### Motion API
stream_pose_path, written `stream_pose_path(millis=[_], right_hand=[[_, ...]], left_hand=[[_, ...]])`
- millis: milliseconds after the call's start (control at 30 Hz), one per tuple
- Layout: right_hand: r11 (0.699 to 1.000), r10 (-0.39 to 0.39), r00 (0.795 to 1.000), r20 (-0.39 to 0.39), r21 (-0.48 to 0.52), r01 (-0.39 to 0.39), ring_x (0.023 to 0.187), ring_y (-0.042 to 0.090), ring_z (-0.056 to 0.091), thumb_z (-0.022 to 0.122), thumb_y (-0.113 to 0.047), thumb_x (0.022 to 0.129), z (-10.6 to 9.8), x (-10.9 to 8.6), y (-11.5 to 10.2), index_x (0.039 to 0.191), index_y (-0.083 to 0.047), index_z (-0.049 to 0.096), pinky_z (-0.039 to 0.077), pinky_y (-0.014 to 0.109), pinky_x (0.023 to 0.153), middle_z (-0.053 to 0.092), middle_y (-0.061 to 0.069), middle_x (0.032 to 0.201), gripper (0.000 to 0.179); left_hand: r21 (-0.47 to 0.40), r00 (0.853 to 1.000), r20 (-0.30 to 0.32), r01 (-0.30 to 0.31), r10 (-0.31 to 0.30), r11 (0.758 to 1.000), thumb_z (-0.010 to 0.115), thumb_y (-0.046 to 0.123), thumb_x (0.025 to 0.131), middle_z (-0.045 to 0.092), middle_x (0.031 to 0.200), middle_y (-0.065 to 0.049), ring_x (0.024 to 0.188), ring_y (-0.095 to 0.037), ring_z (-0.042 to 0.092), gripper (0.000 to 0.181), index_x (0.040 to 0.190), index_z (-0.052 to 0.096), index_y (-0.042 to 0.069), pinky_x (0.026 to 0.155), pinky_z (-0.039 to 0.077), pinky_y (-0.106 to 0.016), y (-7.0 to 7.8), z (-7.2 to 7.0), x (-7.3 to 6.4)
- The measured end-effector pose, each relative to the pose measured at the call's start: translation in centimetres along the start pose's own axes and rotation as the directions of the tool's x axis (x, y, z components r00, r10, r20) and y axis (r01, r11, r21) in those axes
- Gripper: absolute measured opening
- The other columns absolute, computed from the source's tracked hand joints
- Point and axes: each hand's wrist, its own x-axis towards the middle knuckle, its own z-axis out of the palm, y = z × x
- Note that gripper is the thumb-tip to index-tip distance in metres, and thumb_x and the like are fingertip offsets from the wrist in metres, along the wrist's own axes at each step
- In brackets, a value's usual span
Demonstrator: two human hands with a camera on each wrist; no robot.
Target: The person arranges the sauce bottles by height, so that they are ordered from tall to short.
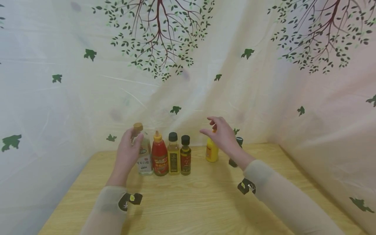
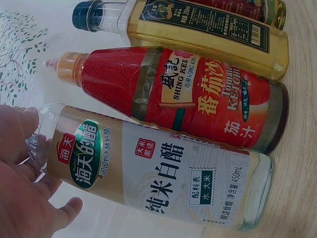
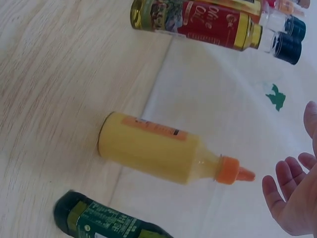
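Observation:
My left hand (image 1: 128,148) is at the neck of a clear glass white vinegar bottle (image 2: 163,168), fingers curled round it; the neck is partly hidden. The bottle stands on the table at the left end of a row. Beside it are a red ketchup bottle (image 2: 183,96), a square bottle of yellow oil (image 1: 174,158) and a small olive oil bottle (image 3: 210,25). My right hand (image 1: 224,135) is raised with thumb and fingers spread apart, holding nothing. Just past it stands a yellow squeeze bottle (image 3: 153,148) with an orange nozzle, apart from the fingers in the right wrist view.
A dark green bottle (image 3: 106,218) stands right of the yellow one, partly behind my right forearm in the head view. The wooden table (image 1: 173,205) ends at a pale curtain (image 1: 188,88) printed with branches and leaves. Each wrist carries a small black camera mount.

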Motion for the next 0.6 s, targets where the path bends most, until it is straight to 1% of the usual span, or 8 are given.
stream_pose_path(millis=[300, 400, 600], right_hand=[[0.998, 0.057, 0.998, -0.021, -0.012, -0.057, 0.123, 0.034, 0.061, 0.077, -0.052, 0.103, -0.5, 0.8, 2.0, 0.161, -0.012, 0.053, 0.058, 0.052, 0.094, 0.061, 0.014, 0.139, 0.074], [0.997, 0.072, 0.997, -0.023, -0.010, -0.072, 0.124, 0.033, 0.060, 0.077, -0.052, 0.103, -0.7, 0.9, 2.3, 0.162, -0.013, 0.053, 0.057, 0.053, 0.095, 0.061, 0.015, 0.141, 0.075], [0.996, 0.089, 0.996, -0.007, -0.003, -0.089, 0.126, 0.036, 0.060, 0.077, -0.052, 0.104, -0.7, 0.9, 2.8, 0.163, -0.011, 0.051, 0.057, 0.057, 0.099, 0.061, 0.017, 0.144, 0.076]], left_hand=[[0.008, 1.000, -0.002, 0.002, -0.002, 1.000, 0.051, 0.041, 0.118, 0.048, 0.163, -0.024, 0.158, -0.048, 0.037, 0.061, 0.164, 0.041, 0.002, 0.128, 0.030, -0.070, 0.1, 0.0, 0.0], [0.006, 1.000, 0.000, 0.005, -0.005, 1.000, 0.051, 0.041, 0.118, 0.047, 0.164, -0.024, 0.158, -0.048, 0.036, 0.061, 0.164, 0.041, 0.002, 0.129, 0.030, -0.070, 0.1, 0.0, 0.0], [0.003, 1.000, 0.005, 0.009, -0.009, 1.000, 0.051, 0.042, 0.118, 0.047, 0.164, -0.024, 0.158, -0.048, 0.036, 0.062, 0.164, 0.041, 0.002, 0.129, 0.030, -0.069, 0.2, -0.1, -0.1]])
